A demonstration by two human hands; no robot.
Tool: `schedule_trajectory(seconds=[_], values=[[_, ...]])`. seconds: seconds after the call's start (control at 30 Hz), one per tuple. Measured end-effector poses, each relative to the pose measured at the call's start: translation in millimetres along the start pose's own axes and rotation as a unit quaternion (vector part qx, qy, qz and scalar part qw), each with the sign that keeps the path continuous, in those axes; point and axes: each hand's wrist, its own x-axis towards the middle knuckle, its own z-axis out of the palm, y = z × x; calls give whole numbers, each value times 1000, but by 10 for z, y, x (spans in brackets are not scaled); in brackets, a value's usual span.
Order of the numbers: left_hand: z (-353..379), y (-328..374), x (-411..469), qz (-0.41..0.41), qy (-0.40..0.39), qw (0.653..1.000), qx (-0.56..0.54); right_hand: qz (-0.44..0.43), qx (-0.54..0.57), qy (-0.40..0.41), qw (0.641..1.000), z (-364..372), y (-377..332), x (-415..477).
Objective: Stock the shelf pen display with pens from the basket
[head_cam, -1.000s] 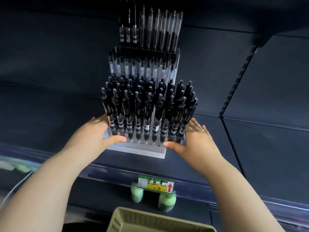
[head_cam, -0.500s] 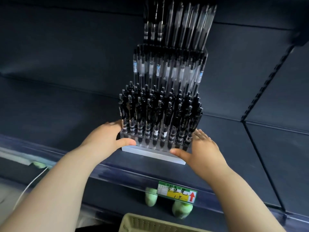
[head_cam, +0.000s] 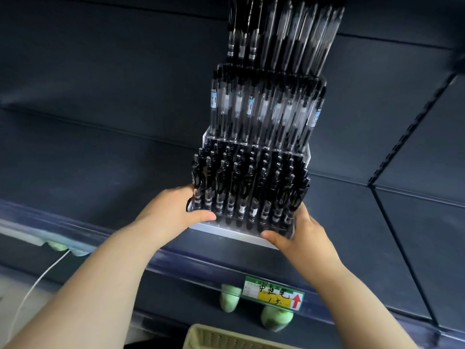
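- Left hand (head_cam: 173,212) grasps the pen display (head_cam: 234,231) by its left edge, thumb in front.
- Right hand (head_cam: 305,238) clasps its right front corner.
- The shelf (head_cam: 100,167) stretches wide either side.

a shop, at its stationery shelving: a dark metal shelf (head_cam: 352,222) whose near edge carries a green and yellow price label (head_cam: 273,295) with handwritten characters and a red arrow. a slotted upright (head_cam: 412,127) runs up the back panel at the right. a tiered clear pen display (head_cam: 226,229) holds rows of black pens (head_cam: 251,187); a woven basket (head_cam: 226,340) sits nearest.
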Motion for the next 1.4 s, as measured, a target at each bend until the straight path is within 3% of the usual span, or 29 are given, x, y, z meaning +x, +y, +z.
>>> schedule_trajectory(seconds=[0.2,0.8,1.23,1.4], values=[[32,-81,13,7,-1,997,-76,-5,27,-8,1000,-28,6,-12],[163,-14,34,33,-23,991,-129,18,8,7,1000,-143,132,-183],[333,164,14,77,-16,991,-112,46,12,-24,999,-354,325,-203],[412,67,-13,51,-35,995,-75,47,-60,-59,995,-322,363,-397]])
